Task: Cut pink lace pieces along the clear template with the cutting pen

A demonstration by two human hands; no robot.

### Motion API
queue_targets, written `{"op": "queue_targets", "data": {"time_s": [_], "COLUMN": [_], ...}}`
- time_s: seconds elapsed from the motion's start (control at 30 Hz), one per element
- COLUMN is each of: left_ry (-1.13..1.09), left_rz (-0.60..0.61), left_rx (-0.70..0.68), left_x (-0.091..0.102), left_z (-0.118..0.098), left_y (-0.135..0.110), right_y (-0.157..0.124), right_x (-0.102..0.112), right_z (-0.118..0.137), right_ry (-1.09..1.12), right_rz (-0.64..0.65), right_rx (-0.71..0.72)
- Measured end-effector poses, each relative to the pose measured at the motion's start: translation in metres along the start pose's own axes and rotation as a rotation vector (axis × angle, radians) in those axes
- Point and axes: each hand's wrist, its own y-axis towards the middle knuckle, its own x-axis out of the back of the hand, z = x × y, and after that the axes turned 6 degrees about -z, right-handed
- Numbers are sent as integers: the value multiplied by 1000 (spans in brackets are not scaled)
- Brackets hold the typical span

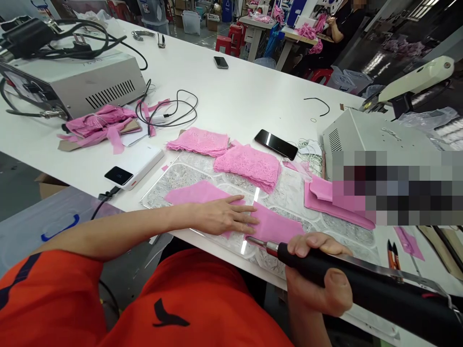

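My left hand (220, 215) lies flat with fingers spread, pressing on two flat pink fabric pieces. One piece (197, 193) reaches out to its left, while the other piece (278, 224) extends right from under the fingertips. In my right hand (325, 277) is a handheld tool (379, 291) with a thick black handle, a metal lever along it and a thin metal tip. Its tip meets the near left edge of the right-hand piece. Beneath the fabric is a clear sheet over a grey marbled mat (191, 168). Behind it sit two stacks of pink lace (249, 166).
A grey metal box (97, 82) with cables stands far left, near bundled pink fabric (103, 123) and a white power bank (139, 166). Folded pink fabric (318, 200), a phone (275, 143) and another grey box (361, 132) are rightward. A person (336, 36) sits beyond the table.
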Motion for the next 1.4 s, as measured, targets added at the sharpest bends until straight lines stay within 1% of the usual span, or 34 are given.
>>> {"op": "queue_targets", "data": {"time_s": [0.13, 0.3, 0.63, 0.73, 0.83, 0.93, 1.03, 1.1, 1.17, 1.27, 1.4], "left_ry": [-10, 41, 66, 45, 8, -27, -67, -86, -91, -77, -44], "left_rz": [10, 21, 16, 11, 17, -33, -150, -187, -171, -120, -94], "left_rx": [18, -21, -42, -26, 6, 35, 26, 4, -2, 30, 70], "left_x": [1, 0, 0, 0, 3, 11, 20, 23, 23, 19, 13], "left_z": [-2, -2, -1, -2, -3, -3, -2, -2, -2, -2, 1], "left_y": [1, 2, 2, 3, 4, 2, -10, -24, -40, -59, -70], "right_y": [0, 0, -1, -1, -1, 0, 1, -1, -3, -8, -11], "right_x": [-2, -3, -4, -4, -3, -3, -3, -5, -7, -12, -18], "right_z": [1, 1, 0, 1, 2, 4, 6, 7, 8, 6, 3], "right_ry": [7, 27, 10, 0, -12, 0, 39, 55, 51, 37, 31], "right_rz": [5, 4, 36, 56, 46, 4, -20, -11, 1, 11, 11], "right_rx": [13, 6, 4, -4, -25, -28, -27, -38, -58, -86, -98]}}
